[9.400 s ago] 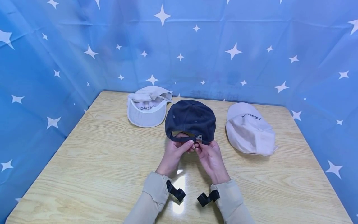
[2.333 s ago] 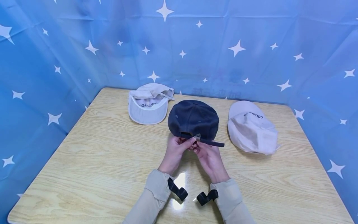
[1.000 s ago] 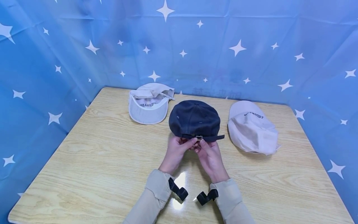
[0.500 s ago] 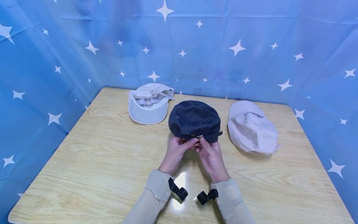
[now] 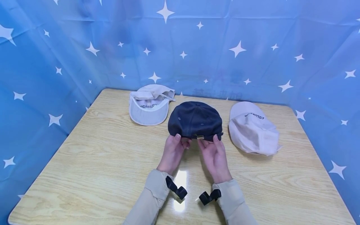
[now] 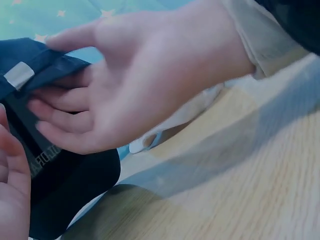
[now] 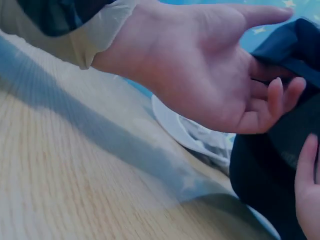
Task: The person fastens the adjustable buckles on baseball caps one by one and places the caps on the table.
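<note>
A navy baseball cap [image 5: 195, 118] sits mid-table in the head view, its back opening facing me. My left hand [image 5: 172, 153] grips the left of the rear edge, thumb outside and fingers under. My right hand [image 5: 215, 156] pinches the right side of that edge in the same way. Between them a metal buckle [image 5: 200, 137] closes the back strap, whose short end [image 5: 221, 134] pokes out at the right. The left wrist view shows the right hand [image 6: 135, 85] with fingers inside the cap; the right wrist view shows the left hand [image 7: 200, 70] likewise.
A white cap [image 5: 148, 115] lies underside up at the back left. Another white cap [image 5: 253, 131] rests crown up to the right. Both stand on the wooden table [image 5: 92, 162], before a blue star-patterned curtain [image 5: 118, 25].
The strap end, loose and sticking out far to the right earlier, now lies mostly along the rim. Both hands have left the buckle and spread apart to the sides of the cap's rear edge.
</note>
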Tool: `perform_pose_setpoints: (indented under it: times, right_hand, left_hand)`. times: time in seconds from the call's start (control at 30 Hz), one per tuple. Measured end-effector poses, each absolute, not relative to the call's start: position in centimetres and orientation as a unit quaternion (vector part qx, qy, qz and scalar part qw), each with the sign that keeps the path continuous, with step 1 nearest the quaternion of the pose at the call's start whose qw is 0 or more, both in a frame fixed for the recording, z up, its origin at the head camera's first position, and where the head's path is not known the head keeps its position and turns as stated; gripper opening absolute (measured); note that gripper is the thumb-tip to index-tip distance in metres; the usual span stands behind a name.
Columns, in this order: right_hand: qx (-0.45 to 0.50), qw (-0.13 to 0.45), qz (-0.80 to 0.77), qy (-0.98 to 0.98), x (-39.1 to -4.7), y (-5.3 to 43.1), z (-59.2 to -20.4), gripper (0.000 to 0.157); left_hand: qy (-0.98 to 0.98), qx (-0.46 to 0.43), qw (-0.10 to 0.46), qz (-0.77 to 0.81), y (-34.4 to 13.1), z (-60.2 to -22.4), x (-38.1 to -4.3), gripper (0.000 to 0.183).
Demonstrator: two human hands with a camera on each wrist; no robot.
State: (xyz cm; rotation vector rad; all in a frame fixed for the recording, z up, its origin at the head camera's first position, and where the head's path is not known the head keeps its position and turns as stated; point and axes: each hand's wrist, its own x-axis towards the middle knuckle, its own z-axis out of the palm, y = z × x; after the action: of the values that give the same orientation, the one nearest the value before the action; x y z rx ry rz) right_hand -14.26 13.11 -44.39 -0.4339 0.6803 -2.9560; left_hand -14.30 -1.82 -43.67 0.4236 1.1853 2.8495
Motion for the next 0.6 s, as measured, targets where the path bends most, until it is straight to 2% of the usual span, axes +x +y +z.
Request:
perform_pose_setpoints:
  times: [0.1, 0.3, 0.6]
  right_hand:
    - [-0.127, 0.047, -0.97, 0.202, -14.4, 13.4, -44.5, 0.031]
    - [-0.103, 0.066, -0.976, 0.18, -14.5, 13.9, -44.9, 0.037]
    - [-0.084, 0.092, -0.973, 0.193, -14.8, 14.2, -45.5, 0.038]
  left_hand:
    - [0.356, 0.134, 0.006, 0.925, -2.0, -43.8, -14.6, 0.041]
    - [0.327, 0.12, 0.01, 0.937, -2.2, -44.3, -15.1, 0.037]
    - [0.31, 0.104, 0.027, 0.945, -2.2, -45.0, -15.5, 0.041]
